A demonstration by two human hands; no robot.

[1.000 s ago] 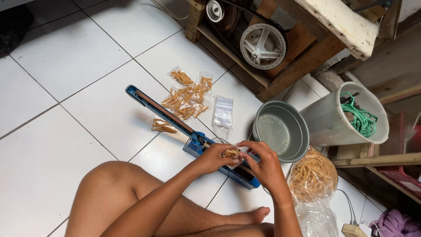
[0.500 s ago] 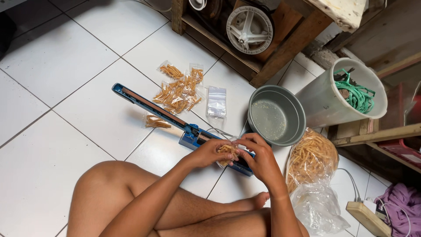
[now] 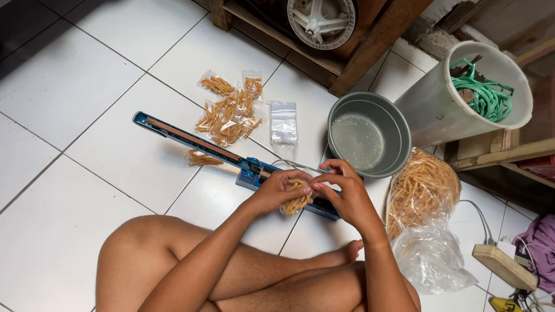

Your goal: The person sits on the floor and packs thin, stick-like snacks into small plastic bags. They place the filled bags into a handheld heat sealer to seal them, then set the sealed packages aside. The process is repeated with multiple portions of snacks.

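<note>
1. Left hand [image 3: 277,190] and right hand [image 3: 341,193] both pinch a small bag of snack sticks [image 3: 298,199] above the blue heat sealer [image 3: 231,159].
2. A loose pinch could spill sticks onto the tiled floor [image 3: 87,104].

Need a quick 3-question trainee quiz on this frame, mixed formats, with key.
1. True or false: the grey pot is full of snack sticks.
2. Both hands, left hand and right hand, hold which item? A) small bag of snack sticks B) green cord C) power strip
3. Fill in: the sealed packets lie on the far side of the blue ____.

Key: 1 false, it looks nearly empty; 2 A; 3 sealer.
</note>
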